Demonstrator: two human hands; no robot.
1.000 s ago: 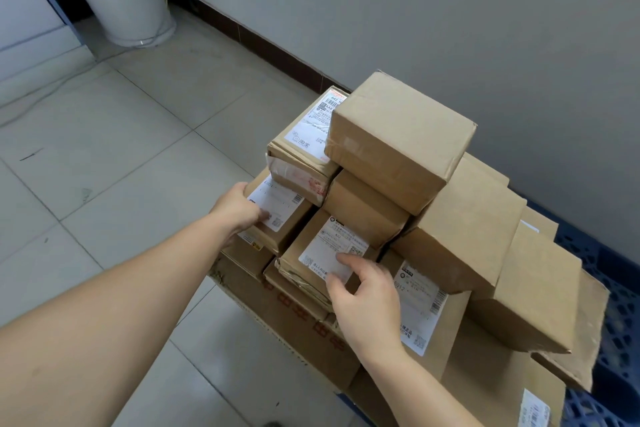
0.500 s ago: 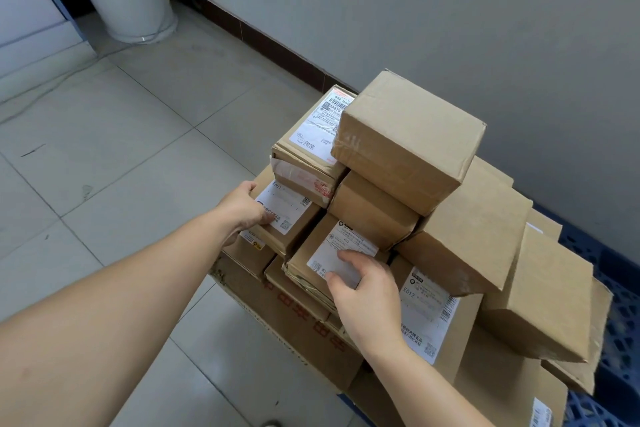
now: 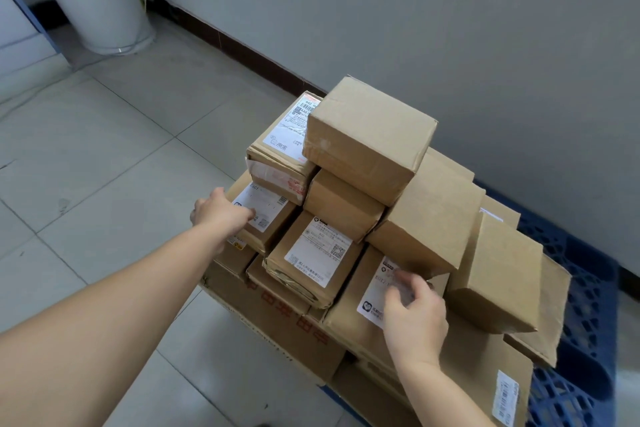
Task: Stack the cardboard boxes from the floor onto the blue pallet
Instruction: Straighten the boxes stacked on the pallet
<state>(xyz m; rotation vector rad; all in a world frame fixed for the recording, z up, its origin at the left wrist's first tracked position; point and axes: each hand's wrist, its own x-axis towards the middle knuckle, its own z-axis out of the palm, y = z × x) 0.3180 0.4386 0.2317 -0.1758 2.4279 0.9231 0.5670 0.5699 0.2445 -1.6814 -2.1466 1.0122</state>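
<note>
A pile of cardboard boxes stands on the blue pallet [image 3: 588, 291] by the wall, with a plain box [image 3: 370, 135] on top. My left hand [image 3: 221, 215] lies flat on a labelled box [image 3: 273, 210] at the pile's left side, fingers across its label. My right hand [image 3: 414, 317] is blurred and hovers with fingers apart over another labelled box [image 3: 349, 315] lower down on the right. Between them a third labelled box [image 3: 311, 253] lies tilted with no hand on it. A big box with red print [image 3: 277, 326] is at the bottom.
A grey wall [image 3: 502, 62] with a dark skirting runs right behind the pile. A wide white column [image 3: 90, 0] stands at the far left. Pale floor tiles [image 3: 104, 166] stretch to the left of the pallet. One box [image 3: 495, 274] leans at the right.
My right hand left the middle labelled box and moved right and down to the lower labelled box. My left hand slid further onto the left box's top.
</note>
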